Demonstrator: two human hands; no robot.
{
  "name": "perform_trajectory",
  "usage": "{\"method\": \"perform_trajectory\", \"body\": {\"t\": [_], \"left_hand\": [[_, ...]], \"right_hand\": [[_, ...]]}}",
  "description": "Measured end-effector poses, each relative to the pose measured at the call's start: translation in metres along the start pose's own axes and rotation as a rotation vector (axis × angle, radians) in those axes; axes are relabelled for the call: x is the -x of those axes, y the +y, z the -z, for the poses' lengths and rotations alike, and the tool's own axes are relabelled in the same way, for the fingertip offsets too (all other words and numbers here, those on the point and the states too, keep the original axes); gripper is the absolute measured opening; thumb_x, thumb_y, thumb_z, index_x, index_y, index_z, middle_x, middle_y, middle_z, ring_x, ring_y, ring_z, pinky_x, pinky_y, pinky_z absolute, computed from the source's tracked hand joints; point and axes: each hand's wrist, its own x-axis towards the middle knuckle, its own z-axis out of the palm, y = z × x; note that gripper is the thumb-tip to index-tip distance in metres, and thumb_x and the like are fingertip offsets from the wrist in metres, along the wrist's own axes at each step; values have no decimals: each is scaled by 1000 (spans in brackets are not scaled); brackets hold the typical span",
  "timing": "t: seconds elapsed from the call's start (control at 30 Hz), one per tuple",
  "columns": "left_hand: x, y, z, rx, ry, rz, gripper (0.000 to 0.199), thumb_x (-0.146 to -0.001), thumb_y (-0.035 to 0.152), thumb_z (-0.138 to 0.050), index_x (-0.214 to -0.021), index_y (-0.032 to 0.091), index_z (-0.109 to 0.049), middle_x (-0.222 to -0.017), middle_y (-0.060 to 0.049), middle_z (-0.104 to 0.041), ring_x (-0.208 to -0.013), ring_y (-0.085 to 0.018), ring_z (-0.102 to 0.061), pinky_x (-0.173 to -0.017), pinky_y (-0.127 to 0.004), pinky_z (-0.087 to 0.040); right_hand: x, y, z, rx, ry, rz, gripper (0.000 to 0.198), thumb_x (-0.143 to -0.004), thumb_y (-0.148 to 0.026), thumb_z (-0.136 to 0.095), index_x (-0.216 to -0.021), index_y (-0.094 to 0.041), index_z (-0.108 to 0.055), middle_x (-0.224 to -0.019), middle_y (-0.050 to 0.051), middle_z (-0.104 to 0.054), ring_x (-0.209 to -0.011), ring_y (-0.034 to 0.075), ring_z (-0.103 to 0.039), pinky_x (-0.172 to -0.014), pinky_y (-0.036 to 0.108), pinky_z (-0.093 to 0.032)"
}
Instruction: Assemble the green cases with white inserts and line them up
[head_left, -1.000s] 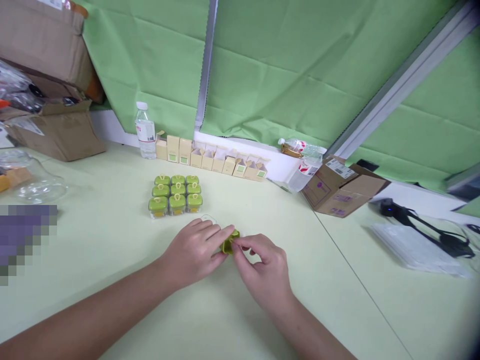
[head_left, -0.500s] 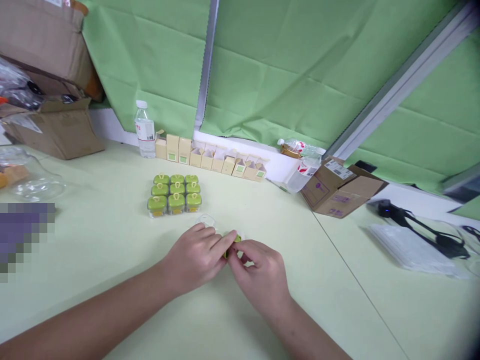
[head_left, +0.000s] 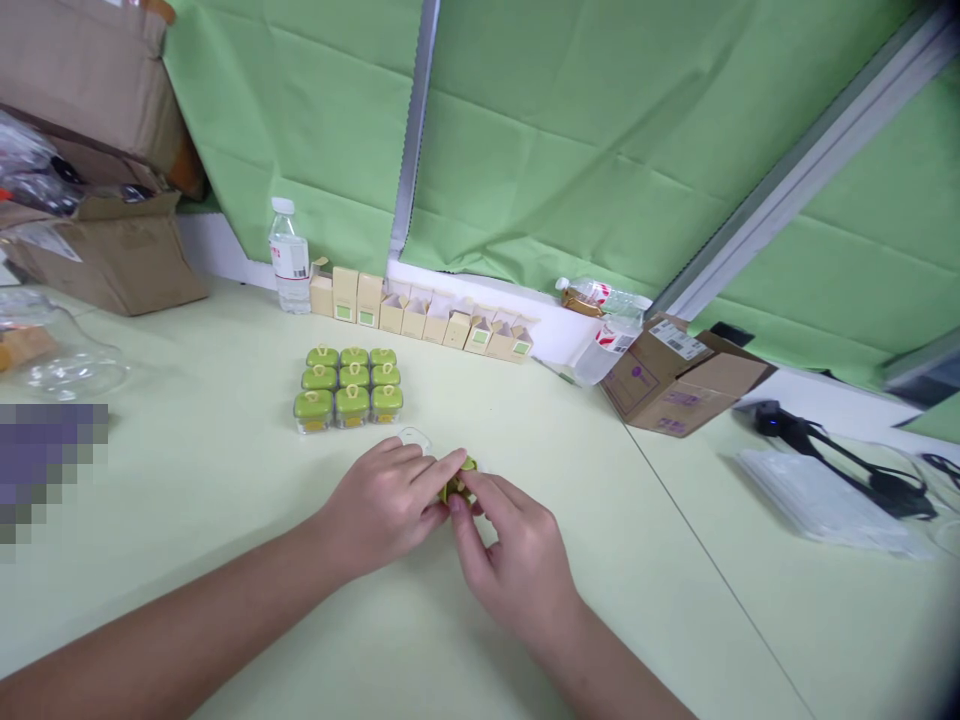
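Between the fingertips of my left hand [head_left: 394, 500] and my right hand [head_left: 517, 545] is a small green lid [head_left: 457, 484], partly covered by the fingers. Both hands are closed on it, just above the table. Behind my left hand's knuckles lies a clear plastic piece [head_left: 415, 437], partly hidden. Farther off stand several small clear containers [head_left: 352, 405] with green lids and pale yellow loop handles, set close together in a square of rows.
Along the wall runs a row of small cream boxes [head_left: 415, 318], some with open flaps. A water bottle [head_left: 289, 262] stands at its left end. At right are a tilted bottle [head_left: 604, 345], a cardboard box [head_left: 675, 380], flat plastic bags [head_left: 825, 500] and a black headset-like device [head_left: 847, 455].
My fingers have shifted on the green lid, and more of it shows now. My right thumb and index finger have spread slightly, and both hands have moved a little left.
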Motion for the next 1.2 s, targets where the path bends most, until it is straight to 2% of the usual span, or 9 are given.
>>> {"method": "perform_trajectory", "body": {"t": [0.1, 0.2, 0.3, 0.37, 0.47, 0.83, 1.2], "left_hand": [[-1, -2, 1, 17, 13, 21, 36, -89, 12, -58, -124, 13, -55, -68, 1, -66, -61, -16, -60, -56, -32, -39], [-1, -1, 3, 52, 44, 24, 39, -87, 11, -60, -125, 15, -54, -68, 2, -66, -62, -15, -61, -58, -31, -40], [-2, -1, 4, 69, 72, 12, 40, -86, 9, -60, -125, 15, -54, -65, 3, -64, -60, -14, -60, -57, -30, -39], [-2, -1, 5, 70, 77, 7, 41, -85, 9, -59, -125, 14, -54, -65, 3, -64, -61, -14, -61, -56, -30, -38], [-2, -1, 4, 70, 68, 3, 41, -85, 9, -58, -126, 14, -54, -65, 2, -64, -62, -15, -62, -56, -30, -38], [-1, -1, 4, 37, 61, -55, 40, -86, 9, -55, -126, 13, -54, -64, 3, -62, -59, -15, -59, -54, -31, -36], [-1, 0, 5, 65, 17, -94, 37, -86, 8, -54, -123, 11, -54, -63, 2, -61, -57, -15, -57, -56, -32, -39]], "right_hand": [[0, 1, 3, -20, 59, 13, 27, -91, -14, -53, -116, -23, -62, -98, 6, -70, -80, 18, -65, -68, 30, -53], [-3, 2, 4, -147, 106, -159, 22, -92, -21, -57, -113, -23, -61, -106, 7, -66, -80, 17, -64, -60, 28, -52], [-6, 5, -1, -402, 33, -343, 20, -95, -32, -56, -112, -23, -59, -102, 6, -66, -80, 17, -64, -55, 25, -51], [-7, 8, -5, -579, -38, -371, 21, -97, -36, -54, -112, -24, -60, -92, 4, -66, -79, 16, -63, -56, 24, -52], [-7, 12, -9, -704, -55, -380, 23, -98, -38, -51, -113, -23, -60, -89, 3, -65, -76, 15, -62, -56, 24, -52], [-7, 16, -13, -740, -52, -427, 24, -96, -41, -56, -105, -21, -64, -85, 2, -66, -72, 15, -61, -63, 29, -59], [-10, 18, -10, -743, -83, -490, 23, -91, -42, -63, -91, -19, -64, -76, 0, -62, -67, 13, -59, -58, 26, -56]]}}
